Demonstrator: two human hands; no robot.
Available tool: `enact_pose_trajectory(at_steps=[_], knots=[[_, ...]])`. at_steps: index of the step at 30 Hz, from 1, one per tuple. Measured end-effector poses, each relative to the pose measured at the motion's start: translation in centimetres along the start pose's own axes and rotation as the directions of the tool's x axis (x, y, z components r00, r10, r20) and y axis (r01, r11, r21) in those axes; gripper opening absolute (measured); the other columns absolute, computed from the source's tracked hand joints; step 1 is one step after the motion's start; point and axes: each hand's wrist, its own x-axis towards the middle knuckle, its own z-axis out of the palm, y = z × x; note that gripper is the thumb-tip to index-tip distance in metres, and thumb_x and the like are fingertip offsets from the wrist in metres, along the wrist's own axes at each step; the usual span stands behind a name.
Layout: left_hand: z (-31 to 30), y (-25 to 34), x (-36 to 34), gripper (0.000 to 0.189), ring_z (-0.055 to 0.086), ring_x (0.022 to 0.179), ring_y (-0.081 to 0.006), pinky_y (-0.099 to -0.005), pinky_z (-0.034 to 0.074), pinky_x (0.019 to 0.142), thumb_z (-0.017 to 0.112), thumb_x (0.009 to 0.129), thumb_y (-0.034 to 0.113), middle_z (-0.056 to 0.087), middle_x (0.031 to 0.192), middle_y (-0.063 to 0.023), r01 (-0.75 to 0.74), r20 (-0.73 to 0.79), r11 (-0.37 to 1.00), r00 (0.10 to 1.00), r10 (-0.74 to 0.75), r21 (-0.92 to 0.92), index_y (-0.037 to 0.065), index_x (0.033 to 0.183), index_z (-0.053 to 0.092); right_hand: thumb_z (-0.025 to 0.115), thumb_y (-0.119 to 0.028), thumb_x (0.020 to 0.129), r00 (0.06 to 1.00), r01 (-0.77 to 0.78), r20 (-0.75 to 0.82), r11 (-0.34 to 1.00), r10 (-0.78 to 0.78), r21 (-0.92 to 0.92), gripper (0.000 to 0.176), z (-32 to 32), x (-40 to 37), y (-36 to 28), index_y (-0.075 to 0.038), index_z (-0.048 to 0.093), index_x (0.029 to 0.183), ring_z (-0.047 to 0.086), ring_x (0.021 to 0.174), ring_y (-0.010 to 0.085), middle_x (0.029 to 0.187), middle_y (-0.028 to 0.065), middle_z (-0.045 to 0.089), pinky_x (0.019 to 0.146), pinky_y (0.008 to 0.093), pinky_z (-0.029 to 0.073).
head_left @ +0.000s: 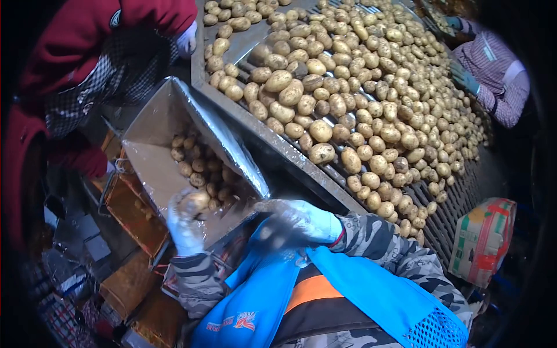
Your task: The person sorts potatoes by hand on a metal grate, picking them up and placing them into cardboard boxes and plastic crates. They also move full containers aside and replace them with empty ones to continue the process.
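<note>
My left hand point(184, 226), in a pale glove, is closed around a potato point(196, 201) above the near end of an open cardboard box point(148, 136). Inside that box lie several potatoes point(200, 165), and clear film or tape shines along its right edge. Close to my chest, my right hand point(299, 220) wears a pale glove with dirty fingers. Motion smears those fingers, and a blurred dark shape beneath them cannot be made out. Beyond both hands, a large heap of potatoes point(371, 110) covers a slatted table.
The sorting table's metal rim point(278, 145) runs diagonally beside the box. A person in a maroon top point(75, 52) stands at left; another in a striped sleeve point(490, 69) reaches in at right. A taped carton point(484, 240) stands lower right, and brown crates point(136, 214) lie lower left.
</note>
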Motion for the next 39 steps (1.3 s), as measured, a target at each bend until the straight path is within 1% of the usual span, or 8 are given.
enact_pose_trajectory(at_steps=[3,7,11,12,18,28,32,39], knots=[[-2.8,-1.4,2.3,0.045,0.059,0.1,-0.0158,-0.0296,0.051,0.077,0.061,0.088,0.023,0.059,0.114,-0.0094,0.22,-0.163,0.976,0.963,-0.215,0.011,0.003,0.126,0.049,0.049,-0.033,0.098,0.955,0.281,0.19,0.898,-0.228,-0.337,0.05,-1.3,0.6,0.8,-0.006,0.039,0.139,0.06,0.076,0.0125,0.102,0.0074,0.061,0.071,0.0272,0.051],[-0.2,-1.3,3.9,0.048,0.04,0.129,-0.0316,-0.0416,0.031,0.108,0.055,0.088,0.013,0.046,0.134,-0.0204,-0.352,0.183,0.442,0.907,0.38,0.825,-0.002,0.133,0.043,0.053,-0.033,0.097,0.981,0.193,-0.008,0.98,-0.193,-0.044,0.052,-1.5,-1.2,0.0,-0.005,0.039,0.138,0.059,0.085,0.0137,0.106,0.0067,0.061,0.076,0.0279,0.05],[9.6,1.7,4.5,0.052,0.047,0.12,-0.0358,-0.0437,0.035,0.106,0.059,0.074,0.003,0.051,0.129,-0.0193,-0.704,0.565,0.356,0.707,0.425,0.614,0.002,0.125,0.054,0.055,-0.027,0.096,0.976,0.211,-0.118,0.936,-0.185,0.282,0.053,-3.6,-4.1,-0.4,-0.001,0.037,0.138,0.06,0.085,0.0165,0.113,0.0087,0.06,0.078,0.0286,0.051],[12.0,2.2,5.0,0.053,0.047,0.12,-0.0354,-0.0444,0.035,0.105,0.061,0.073,0.006,0.051,0.129,-0.0179,-0.798,0.704,0.248,0.602,0.377,0.55,0.006,0.126,0.054,0.056,-0.013,0.093,0.932,0.321,-0.1,0.921,-0.349,-0.222,0.055,-4.7,-5.2,-0.1,-0.001,0.031,0.141,0.059,0.09,0.0162,0.117,0.0113,0.058,0.078,0.0262,0.051],[24.0,-0.7,8.7,0.057,0.023,0.136,-0.0436,-0.0644,0.021,0.105,0.064,0.075,0.019,0.036,0.145,-0.0112,-0.854,0.854,-0.055,0.519,-0.034,0.517,0.026,0.13,0.053,0.048,-0.005,0.093,0.893,0.441,-0.321,0.757,-0.315,0.483,0.055,-10.4,-12.9,2.6,0.001,0.024,0.142,0.053,0.09,0.0177,0.118,0.0192,0.049,0.07,0.0181,0.048],[26.0,1.9,21.4,0.064,0.022,0.135,-0.0465,-0.0609,0.029,0.104,0.075,0.069,0.04,0.026,0.151,-0.0064,-0.662,0.657,-0.218,0.746,-0.103,0.717,0.039,0.129,0.051,0.059,-0.034,0.092,0.624,0.235,-0.611,0.862,-0.488,-0.449,0.058,-9.5,-16.1,0.8,0.002,0.042,0.135,0.061,0.095,0.0208,0.109,0.0128,0.06,0.085,0.0319,0.048],[23.6,2.1,25.2,0.072,0.028,0.133,-0.0453,-0.0522,0.026,0.109,0.069,0.074,0.048,0.031,0.149,-0.0108,-0.563,0.571,-0.147,0.82,0.018,0.813,0.022,0.138,0.045,0.065,-0.021,0.078,0.714,-0.201,-0.145,-0.002,-0.685,-0.98,0.046,-9.1,-15.4,-2.6,-0.004,0.056,0.12,0.055,0.104,0.0378,0.111,0.0181,0.06,0.09,0.0463,0.044],[22.8,2.2,26.7,0.049,0.054,0.111,-0.0316,-0.0442,0.041,0.096,0.067,0.078,0.037,0.059,0.119,-0.0114,-0.654,0.637,-0.087,0.685,0.355,0.752,0.014,0.121,0.059,0.066,-0.02,0.078,0.677,-0.119,-0.077,-0.005,-0.731,-0.993,0.05,-10.4,-12.0,-7.6,-0.002,0.054,0.123,0.059,0.096,0.0358,0.103,0.0176,0.063,0.084,0.0418,0.047]])
